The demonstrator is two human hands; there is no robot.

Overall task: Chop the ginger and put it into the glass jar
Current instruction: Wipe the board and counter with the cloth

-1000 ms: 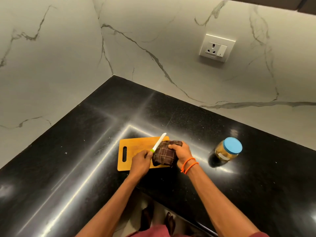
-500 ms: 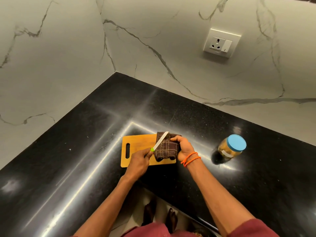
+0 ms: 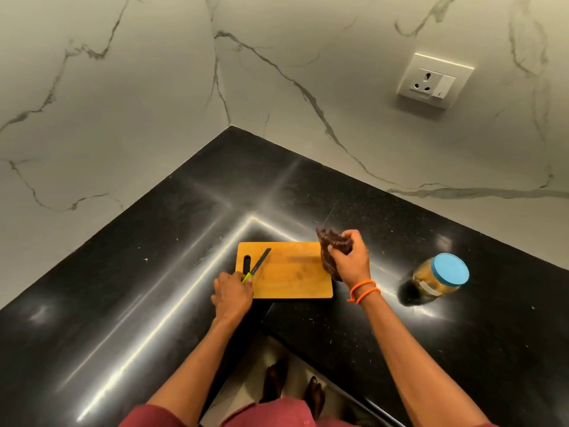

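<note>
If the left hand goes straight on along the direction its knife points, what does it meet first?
Probably only the bare wooden cutting board: the left hand aims its green-handled knife up-right across it. Beyond looks like free black countertop, though depth is unclear.

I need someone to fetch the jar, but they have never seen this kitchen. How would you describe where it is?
On the black countertop, look right of the wooden cutting board, past the right hand. The glass jar stands alone there, with yellowish contents and the only blue lid in sight.

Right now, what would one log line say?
left hand: grips knife on cutting board | right hand: holds cloth | jar: lidded
</note>
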